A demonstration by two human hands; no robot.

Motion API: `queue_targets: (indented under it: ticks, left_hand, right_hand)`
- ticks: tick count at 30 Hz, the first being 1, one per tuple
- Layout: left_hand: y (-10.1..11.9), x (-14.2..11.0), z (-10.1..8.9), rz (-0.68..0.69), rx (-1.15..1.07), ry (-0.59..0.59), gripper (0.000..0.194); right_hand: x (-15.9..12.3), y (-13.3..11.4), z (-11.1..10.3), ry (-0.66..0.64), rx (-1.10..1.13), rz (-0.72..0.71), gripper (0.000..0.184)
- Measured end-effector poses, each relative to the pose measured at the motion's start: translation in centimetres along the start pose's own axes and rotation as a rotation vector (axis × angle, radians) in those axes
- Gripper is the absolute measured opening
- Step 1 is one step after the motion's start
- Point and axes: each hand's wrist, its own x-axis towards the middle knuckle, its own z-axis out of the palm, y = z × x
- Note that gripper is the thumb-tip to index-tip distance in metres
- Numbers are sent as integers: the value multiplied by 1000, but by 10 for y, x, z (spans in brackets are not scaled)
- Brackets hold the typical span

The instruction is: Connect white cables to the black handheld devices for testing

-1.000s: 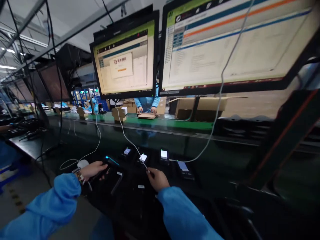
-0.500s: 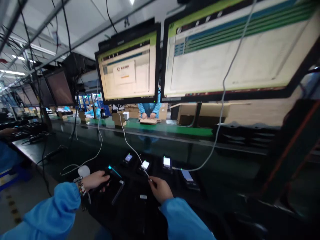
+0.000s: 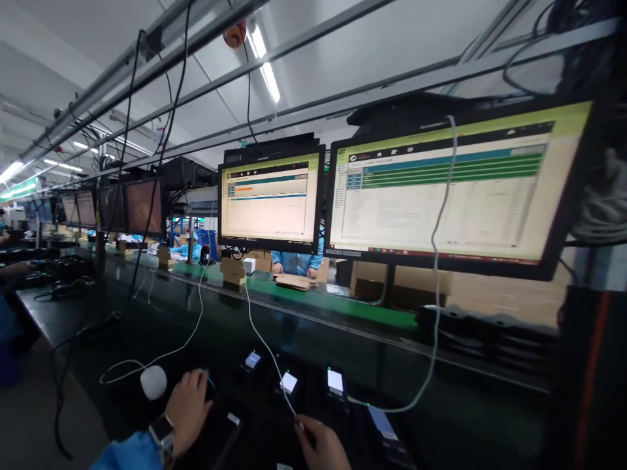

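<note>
My left hand (image 3: pixel 189 408) lies knuckles up over a dark handheld device (image 3: pixel 215 427) at the bottom of the view, fingers curled around it. A blue light (image 3: pixel 209 380) glows at its far end. My right hand (image 3: pixel 321 447) is at the bottom edge, thumb and finger pinched on the end of a white cable (image 3: pixel 267 346) that rises toward the monitors. Several small devices with lit screens (image 3: pixel 289 382) lie in a row on the dark bench just beyond both hands.
Two lit monitors (image 3: pixel 269 199) (image 3: pixel 450 189) hang ahead. A white mouse (image 3: pixel 153 382) sits left of my left hand. Beyond is a green conveyor (image 3: pixel 343 307) with cardboard boxes, and a person in a blue coat (image 3: pixel 296 262) works across it.
The view has tilted upward, so both hands now sit at the bottom edge. The left monitor's pop-up window is gone. Both hands keep their grips.
</note>
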Motion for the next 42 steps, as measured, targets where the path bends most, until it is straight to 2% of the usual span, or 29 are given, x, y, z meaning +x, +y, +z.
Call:
queue_targets:
  ticks: [1,2,4,6,7,9,12,14,16,18,19,20,23,27,29,31,35,38,42]
  left_hand:
    - [13,-8,3,63,17,-30,54]
    - [25,-16,5,69,26,-117,57]
    - [44,-25,9,-16,43,-235,76]
    - [52,-27,8,-53,7,-249,87]
    - [52,-26,6,-31,-45,-236,85]
    - [44,-23,0,2,-213,-239,68]
    - [30,-25,-7,-37,-562,-361,39]
    - [28,-32,-10,-138,-918,-498,44]
    - [34,-41,-13,-345,-1470,-641,48]
    - [44,-49,-19,-592,-2022,-727,46]
    - [50,-52,-23,-702,-2197,-739,45]
    - [55,-54,-26,-777,-2277,-738,46]
    - [66,-56,-32,-907,-2303,-735,54]
    - [68,-57,-27,-827,-2206,-846,66]
    - [67,-56,-21,-795,-2147,-861,69]
    - [66,-55,-15,-763,-2071,-836,68]
    - [67,-55,-9,-628,-1904,-708,68]
    - [70,-54,-9,-547,-1806,-630,65]
    - [73,-48,-12,-500,-1748,-600,60]
  right_hand:
    - [0,0,-1,8,-1,-15,38]
    - [0,-2,-1,22,-1,-35,37]
    - [-1,-8,-2,76,4,-89,36]
    - [-2,-16,-3,127,35,-141,39]
    - [-4,-21,-4,134,58,-158,40]
    - [-8,-30,-5,118,86,-194,41]
    - [-16,-47,-10,142,45,-302,36]
    - [-22,-62,-13,204,3,-389,30]
    - [-26,-78,-13,248,-21,-454,29]
    - [-30,-93,-11,234,-27,-473,28]
    - [-32,-99,-9,205,-20,-464,27]
    - [-35,-105,-8,169,-8,-440,24]
    - [-41,-115,-5,87,44,-345,17]
    - [-47,-122,-7,46,68,-334,16]
    - [-47,-124,-9,28,62,-346,17]
    - [-48,-127,-11,8,47,-328,18]
    - [-50,-130,-11,-14,-40,-315,18]
    - [-53,-128,-4,21,-88,-338,17]
    - [-51,-122,7,69,-102,-318,17]
